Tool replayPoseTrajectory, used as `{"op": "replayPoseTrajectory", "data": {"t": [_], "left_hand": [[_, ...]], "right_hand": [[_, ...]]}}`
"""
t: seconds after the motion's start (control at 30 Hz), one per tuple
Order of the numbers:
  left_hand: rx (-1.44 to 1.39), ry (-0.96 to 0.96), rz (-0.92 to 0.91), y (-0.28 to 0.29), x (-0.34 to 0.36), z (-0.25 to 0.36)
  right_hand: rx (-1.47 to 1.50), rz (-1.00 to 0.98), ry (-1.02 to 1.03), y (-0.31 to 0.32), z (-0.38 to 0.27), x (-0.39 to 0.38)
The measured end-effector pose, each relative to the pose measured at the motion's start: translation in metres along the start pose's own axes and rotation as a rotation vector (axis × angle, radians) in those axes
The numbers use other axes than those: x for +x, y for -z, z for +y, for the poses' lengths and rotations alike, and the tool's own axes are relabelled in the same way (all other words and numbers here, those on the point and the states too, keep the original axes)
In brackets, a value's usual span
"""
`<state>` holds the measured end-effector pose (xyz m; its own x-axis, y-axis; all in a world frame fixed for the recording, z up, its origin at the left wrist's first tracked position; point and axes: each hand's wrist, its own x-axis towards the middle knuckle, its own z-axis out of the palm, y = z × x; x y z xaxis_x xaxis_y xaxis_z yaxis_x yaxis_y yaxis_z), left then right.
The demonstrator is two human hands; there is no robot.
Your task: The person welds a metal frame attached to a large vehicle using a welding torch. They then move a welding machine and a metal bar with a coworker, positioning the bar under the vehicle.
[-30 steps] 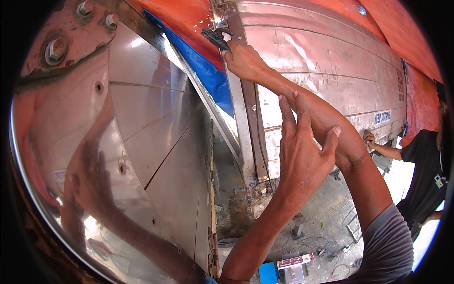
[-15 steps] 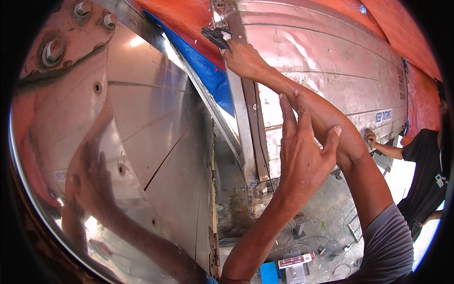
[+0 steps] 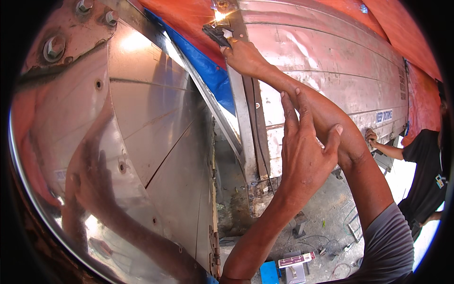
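Note:
At the top, my right hand grips a black welding electrode holder. Just beyond it a bright welding arc glows beside the upper end of the brown metal post. My left hand has its fingers spread, the longer ones laid against or close to my right forearm; it holds nothing. The electrode itself is too small to make out.
A shiny metal panel fills the left, with large bolts above. Dented metal siding runs right, under orange tarpaulin. A person in black touches its lower edge. Cables and a blue box lie on the floor below.
A bright arc has lit at the post's top, and its glare brightens the panel on the left. Both hands stay nearly in place.

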<state>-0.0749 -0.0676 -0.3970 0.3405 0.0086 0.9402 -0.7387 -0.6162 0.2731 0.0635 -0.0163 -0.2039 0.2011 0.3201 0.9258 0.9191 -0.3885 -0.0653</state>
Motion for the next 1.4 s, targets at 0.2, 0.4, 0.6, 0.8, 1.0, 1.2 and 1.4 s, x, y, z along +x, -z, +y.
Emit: {"op": "replayPoseTrajectory", "data": {"t": [0.2,0.4,0.6,0.8,1.0,1.2,1.4], "left_hand": [[-0.014,-0.017,0.000,-0.002,-0.001,-0.003],[-0.063,-0.012,-0.027,-0.002,-0.002,0.002],[-0.052,0.014,-0.043,0.001,-0.004,0.004],[-0.030,-0.007,-0.042,-0.002,-0.006,-0.001],[0.101,0.014,-0.042,0.009,-0.010,-0.009],[0.082,0.010,-0.025,0.011,-0.011,-0.006],[-0.068,-0.032,-0.043,-0.017,-0.004,0.007]], "right_hand": [[-0.040,0.028,0.044,-0.003,0.004,0.003],[-0.084,0.032,0.053,0.001,0.008,0.002],[-0.047,-0.103,-0.022,0.011,-0.002,-0.007],[-0.018,-0.073,0.073,0.014,0.002,-0.031],[0.154,-0.142,0.160,0.011,0.012,-0.133],[0.132,-0.184,0.103,0.024,0.013,-0.150],[-0.085,-0.076,0.039,0.041,0.012,-0.050]]}}
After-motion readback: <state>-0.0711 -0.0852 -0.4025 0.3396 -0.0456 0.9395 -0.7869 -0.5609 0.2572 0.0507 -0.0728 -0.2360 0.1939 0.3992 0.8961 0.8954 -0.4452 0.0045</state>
